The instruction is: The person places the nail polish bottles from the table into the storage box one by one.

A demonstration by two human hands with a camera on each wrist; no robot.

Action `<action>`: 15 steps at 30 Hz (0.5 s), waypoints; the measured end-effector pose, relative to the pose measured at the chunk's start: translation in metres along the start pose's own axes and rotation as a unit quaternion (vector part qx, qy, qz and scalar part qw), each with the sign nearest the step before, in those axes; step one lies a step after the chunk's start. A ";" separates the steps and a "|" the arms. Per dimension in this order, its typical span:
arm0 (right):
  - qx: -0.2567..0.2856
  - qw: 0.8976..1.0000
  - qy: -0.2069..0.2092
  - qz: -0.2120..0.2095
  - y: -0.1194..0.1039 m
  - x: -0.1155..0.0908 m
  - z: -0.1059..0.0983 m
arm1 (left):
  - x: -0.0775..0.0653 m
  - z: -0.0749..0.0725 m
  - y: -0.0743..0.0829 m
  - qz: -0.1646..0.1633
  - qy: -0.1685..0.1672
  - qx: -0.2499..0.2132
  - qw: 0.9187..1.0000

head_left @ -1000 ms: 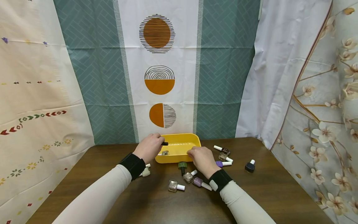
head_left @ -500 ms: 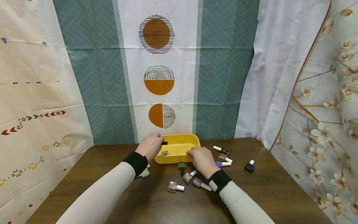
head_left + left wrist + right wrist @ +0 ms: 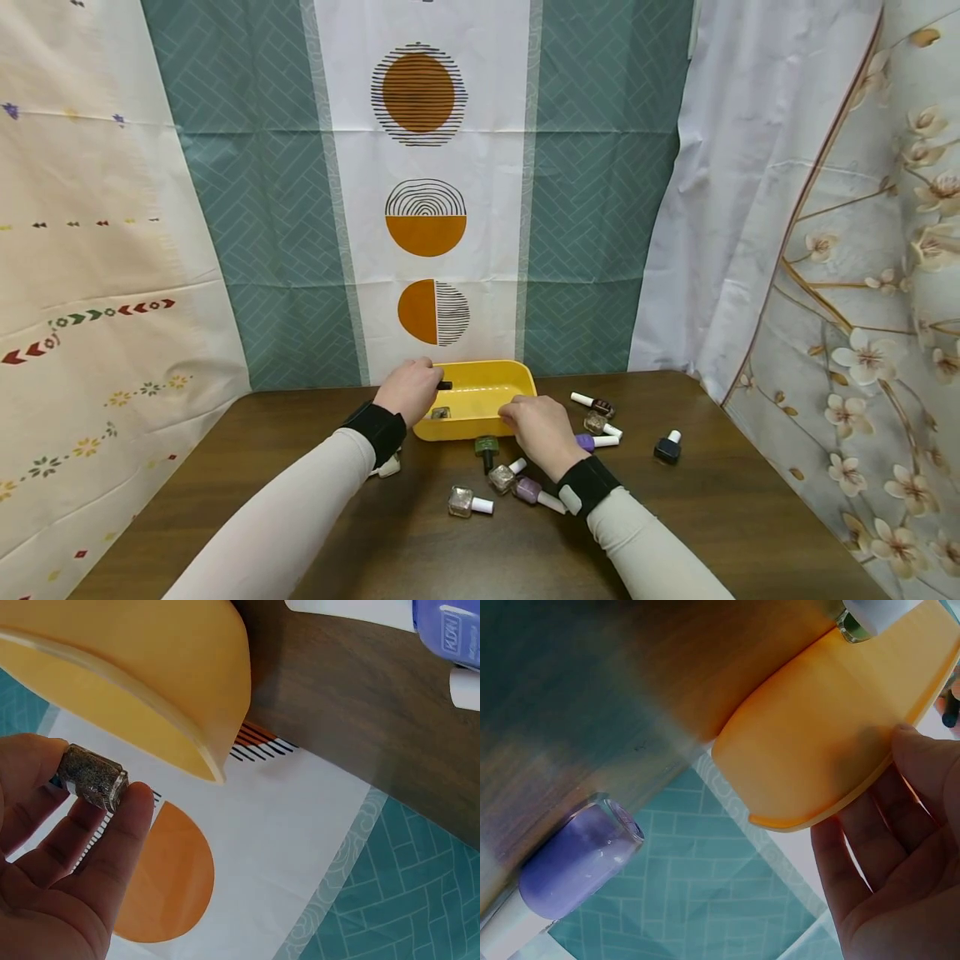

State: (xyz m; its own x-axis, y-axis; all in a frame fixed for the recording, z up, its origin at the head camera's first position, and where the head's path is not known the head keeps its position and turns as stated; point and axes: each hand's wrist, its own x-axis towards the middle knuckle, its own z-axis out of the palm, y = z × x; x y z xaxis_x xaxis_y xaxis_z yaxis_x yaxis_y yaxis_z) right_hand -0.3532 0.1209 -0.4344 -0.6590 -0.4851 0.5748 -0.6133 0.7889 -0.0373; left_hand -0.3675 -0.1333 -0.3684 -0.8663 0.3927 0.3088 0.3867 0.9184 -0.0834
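Observation:
My left hand [image 3: 408, 392] is over the left end of a yellow plastic tray [image 3: 457, 430]. Between thumb and fingertips it pinches a dark glittery nail polish bottle [image 3: 91, 776]; the bottle's black cap [image 3: 446, 386] pokes out past the fingers in the head view. My right hand [image 3: 542, 429] grips the tray's near right rim, thumb on the outer wall and fingers inside, as the right wrist view shows. Inside the tray at the left lies another glittery nail polish bottle [image 3: 440, 412], partly covered by the left hand.
Before the tray lie a green bottle [image 3: 487, 447], two glittery bottles, one of them [image 3: 460, 502] nearest me, and a mauve bottle [image 3: 527, 490]. To the right are a purple bottle [image 3: 581, 859], a dark navy bottle [image 3: 667, 450] and others. A pale bottle [image 3: 389, 467] sits beneath the left wrist.
My left wrist and forearm have swung a little to the right, while the fingers stay over the tray with the bottle. The right hand keeps its hold on the rim.

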 end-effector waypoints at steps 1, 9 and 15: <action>-0.002 1.000 -0.001 0.000 0.000 0.000 0.000 | 0.001 0.001 0.000 -0.002 -0.003 -0.002 1.000; -0.005 1.000 -0.004 0.003 0.000 0.001 0.002 | 0.007 0.007 0.002 -0.022 -0.025 -0.018 0.999; -0.003 1.000 -0.002 0.004 0.000 0.001 0.000 | 0.011 0.016 0.000 -0.024 -0.036 -0.012 0.999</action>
State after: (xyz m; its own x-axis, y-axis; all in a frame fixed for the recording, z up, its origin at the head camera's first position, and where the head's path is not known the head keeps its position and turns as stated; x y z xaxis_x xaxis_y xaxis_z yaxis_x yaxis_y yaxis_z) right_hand -0.3537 0.1207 -0.4341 -0.6662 -0.4797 0.5710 -0.6046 0.7957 -0.0369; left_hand -0.3821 -0.1287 -0.3801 -0.9042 0.3509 0.2435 0.3503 0.9355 -0.0473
